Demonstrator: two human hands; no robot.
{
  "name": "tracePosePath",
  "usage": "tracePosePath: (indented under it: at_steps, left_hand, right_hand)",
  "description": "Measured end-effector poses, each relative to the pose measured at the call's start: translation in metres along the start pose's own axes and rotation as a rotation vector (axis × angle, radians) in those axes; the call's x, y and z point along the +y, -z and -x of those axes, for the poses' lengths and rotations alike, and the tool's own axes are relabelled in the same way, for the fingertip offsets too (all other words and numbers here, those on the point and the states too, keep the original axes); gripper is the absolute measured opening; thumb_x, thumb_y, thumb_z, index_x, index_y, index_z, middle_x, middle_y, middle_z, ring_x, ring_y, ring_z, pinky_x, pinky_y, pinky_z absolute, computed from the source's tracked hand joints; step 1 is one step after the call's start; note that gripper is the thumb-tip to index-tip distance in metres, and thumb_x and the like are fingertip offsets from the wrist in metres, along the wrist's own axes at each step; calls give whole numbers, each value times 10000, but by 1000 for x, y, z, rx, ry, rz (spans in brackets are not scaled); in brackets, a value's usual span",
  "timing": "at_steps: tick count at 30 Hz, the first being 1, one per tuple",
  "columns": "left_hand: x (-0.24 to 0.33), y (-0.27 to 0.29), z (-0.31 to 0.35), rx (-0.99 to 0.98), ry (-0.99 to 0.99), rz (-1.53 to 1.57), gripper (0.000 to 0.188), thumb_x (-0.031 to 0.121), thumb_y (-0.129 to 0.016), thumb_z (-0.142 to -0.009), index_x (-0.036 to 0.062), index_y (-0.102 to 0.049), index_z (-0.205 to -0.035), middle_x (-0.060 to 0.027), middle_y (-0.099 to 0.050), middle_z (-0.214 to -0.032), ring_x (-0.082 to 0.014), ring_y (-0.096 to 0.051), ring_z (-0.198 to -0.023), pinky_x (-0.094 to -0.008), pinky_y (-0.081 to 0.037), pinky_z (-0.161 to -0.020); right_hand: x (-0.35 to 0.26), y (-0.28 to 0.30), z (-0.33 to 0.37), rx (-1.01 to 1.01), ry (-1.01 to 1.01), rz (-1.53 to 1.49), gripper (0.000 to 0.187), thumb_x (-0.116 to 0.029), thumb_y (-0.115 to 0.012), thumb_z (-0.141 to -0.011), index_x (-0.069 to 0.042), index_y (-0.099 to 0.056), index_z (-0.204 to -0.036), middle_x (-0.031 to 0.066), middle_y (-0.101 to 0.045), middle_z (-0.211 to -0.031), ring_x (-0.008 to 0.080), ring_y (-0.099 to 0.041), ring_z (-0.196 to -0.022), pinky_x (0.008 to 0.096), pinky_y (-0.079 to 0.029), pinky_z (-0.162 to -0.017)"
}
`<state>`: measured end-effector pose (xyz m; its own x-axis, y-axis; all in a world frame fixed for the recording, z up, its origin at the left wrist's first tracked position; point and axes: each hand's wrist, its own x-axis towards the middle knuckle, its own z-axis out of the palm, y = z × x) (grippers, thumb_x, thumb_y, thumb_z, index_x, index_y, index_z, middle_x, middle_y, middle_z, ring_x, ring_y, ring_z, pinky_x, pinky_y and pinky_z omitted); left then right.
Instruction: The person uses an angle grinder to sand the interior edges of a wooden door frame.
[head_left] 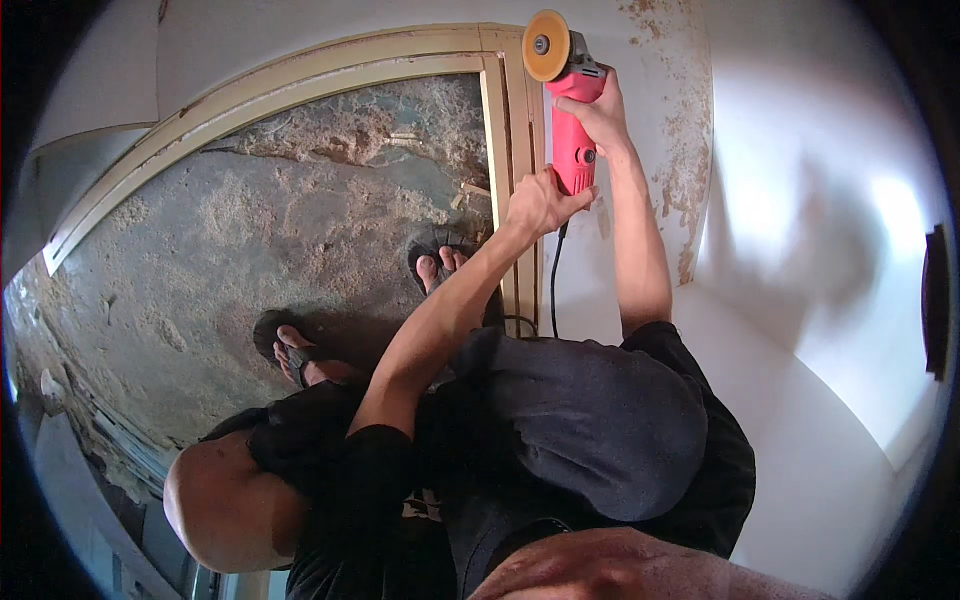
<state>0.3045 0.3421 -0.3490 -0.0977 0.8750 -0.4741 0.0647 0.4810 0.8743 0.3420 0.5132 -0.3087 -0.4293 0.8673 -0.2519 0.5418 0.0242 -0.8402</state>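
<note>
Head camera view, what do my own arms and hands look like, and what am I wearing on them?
Your left hand and right hand are bare and ungloved. The left forearm and right forearm are slim and uncovered, with the left sleeve and right sleeve both plain black. No markings are visible on either sleeve.

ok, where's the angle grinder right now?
Head view, top, right of centre: the angle grinder is held by the left hand at its rear and right hand nearer its disc, beside the cream frame.
</note>
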Motion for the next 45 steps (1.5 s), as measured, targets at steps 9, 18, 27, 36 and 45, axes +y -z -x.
tracePosePath:
  at_steps: [9,18,27,36,45]
  left_hand:
    - [2,3,-6,-8,21,-58,607,688,-685,-833,91,-772,-908,-175,-732,-759,-340,-748,-726,-449,-595,-742]
    - [9,8,-5,47,16,-54,654,683,-678,-836,41,-737,-946,-201,-735,-789,-379,-752,-781,-481,-593,-776]
    - [10,11,-7,10,5,-11,662,675,-690,-831,23,-733,-937,-168,-725,-727,-329,-754,-708,-443,-598,-732]
    - [14,16,-6,-5,-3,51,683,692,-694,-821,22,-734,-943,-191,-728,-748,-357,-754,-740,-466,-594,-741]
    - [8,11,-11,38,5,-17,676,711,-683,-821,51,-752,-950,-194,-736,-772,-389,-752,-783,-490,-590,-771]
  right_hand:
    - [2,-1,-7,-14,9,-12,764,-50,-891,-700,-22,-443,-1319,110,-620,-1188,222,-640,-1066,400,-569,-916]
    - [-2,-1,-11,-2,12,7,737,-50,-887,-701,-20,-453,-1296,103,-622,-1174,217,-639,-1058,403,-568,-913]
    - [1,0,-15,-4,29,2,695,-42,-874,-713,-21,-458,-1269,104,-628,-1156,211,-645,-1029,402,-574,-885]
    - [7,1,-20,-14,29,-20,726,-50,-879,-709,-23,-453,-1297,103,-629,-1161,205,-649,-1025,396,-579,-880]
    - [2,-3,-20,-15,32,3,720,-51,-872,-715,-23,-449,-1297,100,-629,-1150,207,-651,-1023,393,-580,-878]
